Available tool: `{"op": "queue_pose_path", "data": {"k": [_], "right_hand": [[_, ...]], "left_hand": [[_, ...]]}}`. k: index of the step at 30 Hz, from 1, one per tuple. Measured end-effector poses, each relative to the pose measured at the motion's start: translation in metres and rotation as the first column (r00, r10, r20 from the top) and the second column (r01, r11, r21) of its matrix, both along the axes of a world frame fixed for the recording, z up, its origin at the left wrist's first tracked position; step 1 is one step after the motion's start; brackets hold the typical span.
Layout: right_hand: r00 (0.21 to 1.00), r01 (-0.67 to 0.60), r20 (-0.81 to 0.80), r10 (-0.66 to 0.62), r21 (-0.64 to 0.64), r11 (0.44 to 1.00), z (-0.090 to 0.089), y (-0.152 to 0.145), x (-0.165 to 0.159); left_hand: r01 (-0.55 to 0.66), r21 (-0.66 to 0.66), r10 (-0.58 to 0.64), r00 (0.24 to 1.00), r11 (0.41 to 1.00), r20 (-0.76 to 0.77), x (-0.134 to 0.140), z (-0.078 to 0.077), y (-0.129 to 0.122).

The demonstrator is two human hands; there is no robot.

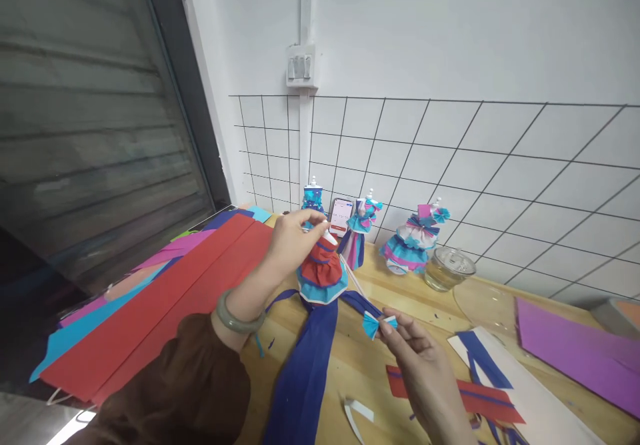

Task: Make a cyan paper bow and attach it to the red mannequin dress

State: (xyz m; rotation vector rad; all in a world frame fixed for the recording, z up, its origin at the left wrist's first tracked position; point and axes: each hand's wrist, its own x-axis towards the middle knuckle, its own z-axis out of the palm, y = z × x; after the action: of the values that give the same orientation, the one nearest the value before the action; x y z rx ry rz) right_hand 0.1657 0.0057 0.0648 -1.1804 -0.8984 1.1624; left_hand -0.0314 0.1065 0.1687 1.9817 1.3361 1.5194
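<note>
Left hand: the left hand [295, 237] pinches the white top of the dress [323, 273] between thumb and fingers.
Right hand: the right hand [420, 358] grasps the light-blue bow [371, 325] between thumb and forefinger.
Dress: upright at the middle of the table [413, 298]; red ruffles above a light-blue hem; the dark-blue tail [305, 371] extends toward the near side.
Bow: right of the dress, apart from it.
Rear row: three other dresses [410, 245] stand along the wall; the phone [341, 211] stands between the left and middle ones; the jar [449, 271] sits beside the right one.
Left side: layered sheets, the red sheet [160, 305] uppermost.
Right side: the purple sheet [575, 351] and red strip [493, 405].
</note>
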Motion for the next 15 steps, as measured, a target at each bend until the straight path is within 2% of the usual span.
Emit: {"op": "queue_pose_path", "data": {"k": [5,9,15], "right_hand": [[0.995,0.098,-0.014,-0.099,-0.027,0.995,0.007,-0.006,0.017],[0.983,0.179,-0.026,-0.179,-0.006,0.984,0.01,-0.015,0.028],[0.984,0.177,0.02,-0.176,-0.021,0.984,0.011,-0.034,0.038]], "left_hand": [[-0.032,0.04,0.03,0.998,0.999,0.06,-0.018,0.019,0.003],[-0.06,0.127,0.048,0.994,0.99,0.095,-0.029,0.036,0.002],[-0.059,0.239,0.026,0.99,0.969,0.141,-0.031,0.047,0.003]]}}
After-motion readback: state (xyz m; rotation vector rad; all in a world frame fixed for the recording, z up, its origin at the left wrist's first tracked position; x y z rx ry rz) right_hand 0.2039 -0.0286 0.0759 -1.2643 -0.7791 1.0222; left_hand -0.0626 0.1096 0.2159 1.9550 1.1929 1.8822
